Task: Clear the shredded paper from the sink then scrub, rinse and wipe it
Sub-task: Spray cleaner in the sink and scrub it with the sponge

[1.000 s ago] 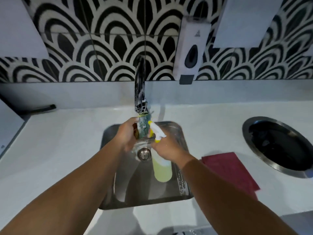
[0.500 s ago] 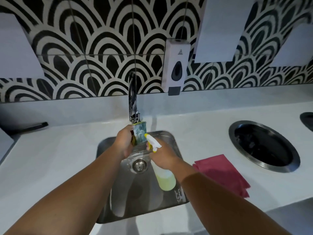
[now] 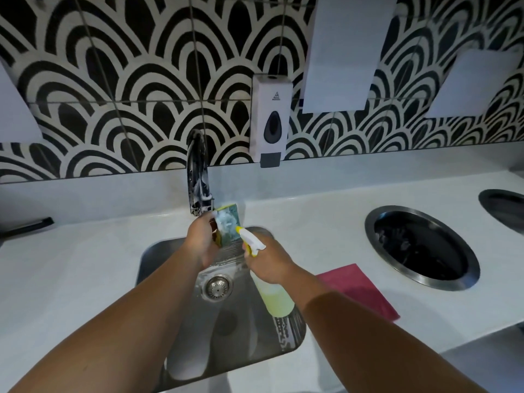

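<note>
left hand (image 3: 202, 241): over the sink's back edge, fingers clamped on sponge; fingertips hidden behind it
sponge (image 3: 228, 226): upright, green face with white foam toward camera, yellow edge on top, just below the tap spout
right hand (image 3: 270, 261): fingers wrapped round the spray bottle neck; trigger finger hard to make out
spray bottle (image 3: 277, 302): tilted, white-yellow nozzle aimed at sponge, nearly touching; yellowish liquid in lower body, neck hidden by hand
sink (image 3: 158, 256): steel, set in white counter; drain strainer (image 3: 217, 286) visible, foam near the back wall; front part covered by both forearms; no shredded paper visible in the uncovered part
tap (image 3: 198, 177): dark, curved, foam streaks on it; whether water runs, cannot tell
red cloth (image 3: 357, 290): flat on counter right of sink, near corner hidden by right forearm
round bin opening (image 3: 422, 247): contents too dark to tell
soap dispenser (image 3: 271, 120): on the tiled wall
</note>
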The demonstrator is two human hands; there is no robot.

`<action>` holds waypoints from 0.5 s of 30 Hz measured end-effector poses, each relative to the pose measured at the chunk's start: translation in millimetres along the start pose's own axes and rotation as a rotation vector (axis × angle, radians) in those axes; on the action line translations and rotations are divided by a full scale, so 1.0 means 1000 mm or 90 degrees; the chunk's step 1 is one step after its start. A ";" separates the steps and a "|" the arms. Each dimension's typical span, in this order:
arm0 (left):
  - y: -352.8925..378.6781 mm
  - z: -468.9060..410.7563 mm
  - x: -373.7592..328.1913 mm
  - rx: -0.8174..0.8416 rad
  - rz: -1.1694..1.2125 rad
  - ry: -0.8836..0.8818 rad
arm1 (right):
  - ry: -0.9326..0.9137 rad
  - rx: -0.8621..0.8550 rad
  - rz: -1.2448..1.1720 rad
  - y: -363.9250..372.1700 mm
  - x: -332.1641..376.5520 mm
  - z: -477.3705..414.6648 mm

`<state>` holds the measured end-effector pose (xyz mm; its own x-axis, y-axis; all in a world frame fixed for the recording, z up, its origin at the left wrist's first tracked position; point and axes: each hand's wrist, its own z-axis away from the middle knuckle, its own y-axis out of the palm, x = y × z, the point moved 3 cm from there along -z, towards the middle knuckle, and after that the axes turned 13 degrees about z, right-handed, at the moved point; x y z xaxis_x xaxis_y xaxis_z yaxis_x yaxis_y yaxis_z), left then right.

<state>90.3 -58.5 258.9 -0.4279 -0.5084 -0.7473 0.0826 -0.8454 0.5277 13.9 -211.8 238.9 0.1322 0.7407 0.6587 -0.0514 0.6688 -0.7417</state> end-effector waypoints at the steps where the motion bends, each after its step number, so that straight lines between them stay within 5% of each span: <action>1: 0.004 -0.001 0.001 0.003 0.011 0.005 | -0.006 -0.017 0.013 -0.006 -0.003 0.000; 10: 0.014 -0.017 0.015 0.019 -0.100 0.011 | 0.089 -0.280 0.095 -0.089 -0.035 -0.013; 15: 0.026 -0.010 0.031 0.039 -0.115 0.019 | 0.162 -0.303 0.091 -0.099 -0.082 -0.027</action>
<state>88.2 -97.7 245.8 -0.4044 -0.3543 -0.8432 -0.0482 -0.9124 0.4065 34.9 -340.3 255.5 0.3947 0.7432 0.5403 0.3589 0.4166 -0.8352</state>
